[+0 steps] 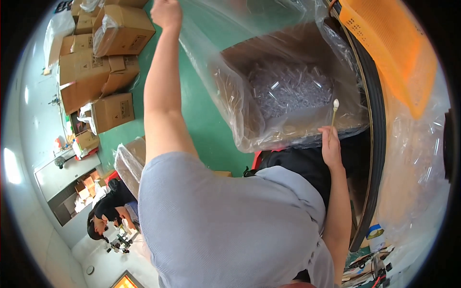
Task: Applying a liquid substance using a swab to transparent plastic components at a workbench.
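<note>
My left arm reaches far out to the top edge, where my left hand point(167, 14) is closed and partly cut off by the frame. The clear plastic liner point(204, 53) stretches up toward that hand, which seems to grip its edge. In my right hand point(331, 150) a thin stick with a white bud-like tip point(335, 106) is pinched upright. It stands in front of the near right side of a cardboard box point(283, 43) lined with the plastic. Many small clear plastic tube-like pieces point(293, 91) lie loose inside the box.
A table with a dark edge point(377, 144) runs down the right, bearing an orange perforated basket point(384, 43) and plastic sheeting point(413, 177). Cardboard boxes point(84, 77) are stacked at left on the green floor point(206, 144). Another person point(113, 209) works at lower left.
</note>
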The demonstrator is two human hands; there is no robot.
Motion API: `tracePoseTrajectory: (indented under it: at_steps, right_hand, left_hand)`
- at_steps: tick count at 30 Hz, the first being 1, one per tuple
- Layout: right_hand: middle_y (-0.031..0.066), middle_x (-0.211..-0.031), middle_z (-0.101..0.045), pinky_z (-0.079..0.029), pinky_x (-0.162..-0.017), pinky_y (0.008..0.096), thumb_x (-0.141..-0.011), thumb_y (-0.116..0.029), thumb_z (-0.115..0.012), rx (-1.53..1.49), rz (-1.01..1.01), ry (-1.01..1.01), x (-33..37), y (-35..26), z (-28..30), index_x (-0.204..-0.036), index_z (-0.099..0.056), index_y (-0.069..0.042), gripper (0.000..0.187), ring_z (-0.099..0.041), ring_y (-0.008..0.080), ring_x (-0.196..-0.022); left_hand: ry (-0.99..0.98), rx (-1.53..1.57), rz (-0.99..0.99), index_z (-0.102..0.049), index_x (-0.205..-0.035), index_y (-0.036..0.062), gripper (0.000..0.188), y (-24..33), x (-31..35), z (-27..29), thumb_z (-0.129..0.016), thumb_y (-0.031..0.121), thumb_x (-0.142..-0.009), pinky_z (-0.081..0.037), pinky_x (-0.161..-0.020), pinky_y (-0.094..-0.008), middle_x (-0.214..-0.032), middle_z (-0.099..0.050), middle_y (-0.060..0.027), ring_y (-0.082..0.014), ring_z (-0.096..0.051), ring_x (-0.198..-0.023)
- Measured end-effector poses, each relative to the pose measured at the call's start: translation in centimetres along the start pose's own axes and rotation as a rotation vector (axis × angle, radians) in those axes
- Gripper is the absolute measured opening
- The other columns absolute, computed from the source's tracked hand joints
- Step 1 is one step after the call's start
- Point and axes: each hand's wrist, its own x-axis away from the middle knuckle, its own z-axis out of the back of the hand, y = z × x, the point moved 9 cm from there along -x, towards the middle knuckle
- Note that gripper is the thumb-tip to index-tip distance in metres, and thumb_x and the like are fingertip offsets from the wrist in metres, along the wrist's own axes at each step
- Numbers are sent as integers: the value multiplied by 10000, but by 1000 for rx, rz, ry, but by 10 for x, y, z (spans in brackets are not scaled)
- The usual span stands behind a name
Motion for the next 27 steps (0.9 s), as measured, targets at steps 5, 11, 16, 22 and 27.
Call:
tracePoseTrajectory:
  at_steps: [5, 11, 16, 22, 27]
  right_hand:
    - [161, -1014, -559, -442, -807, 371, -950, -224, -395, -6, -64, -27, -4, -4, 1, -984, -584, -8, 289, -564, 346, -946]
    - [147, -993, -560, -435, -818, 352, -952, -219, -397, -47, -104, 16, 2, 5, 5, -970, -583, 3, 290, -562, 320, -944]
    - [130, -978, -552, -428, -830, 328, -956, -203, -394, -42, -69, 4, -6, 4, 2, -942, -588, 6, 286, -563, 287, -937]
    - [163, -990, -569, -443, -804, 380, -936, -224, -416, -74, -86, 1, 1, 11, -1, -965, -577, -5, 274, -565, 347, -948]
    - [155, -994, -564, -442, -806, 382, -937, -225, -414, -93, -151, 41, 6, 13, 1, -948, -585, -17, 269, -561, 345, -955]
  left_hand:
    - [-554, -453, 206, -605, -1007, 119, 300, -74, 75, -104, -499, 354, -855, -488, -763, -446, -1004, -627, -162, -345, -606, -926]
    - [-217, -179, -416, -573, -1110, 134, 450, 72, 112, -108, -607, 110, -662, -438, -849, -397, -1034, -592, -91, -283, -522, -1020]
    - [-549, 368, -895, -606, -1052, 146, 391, 260, 196, -100, -575, 82, -668, -511, -710, -364, -1030, -591, -48, -255, -584, -906]
    - [-1013, 14, -727, -568, -1086, 114, 315, 235, 260, -207, -524, 114, -774, -505, -689, -447, -1075, -532, -134, -317, -624, -848]
    - [-608, 418, -357, -615, -902, 60, 166, 254, 183, -218, -548, 139, -772, -486, -703, -447, -886, -596, -178, -329, -619, -841]
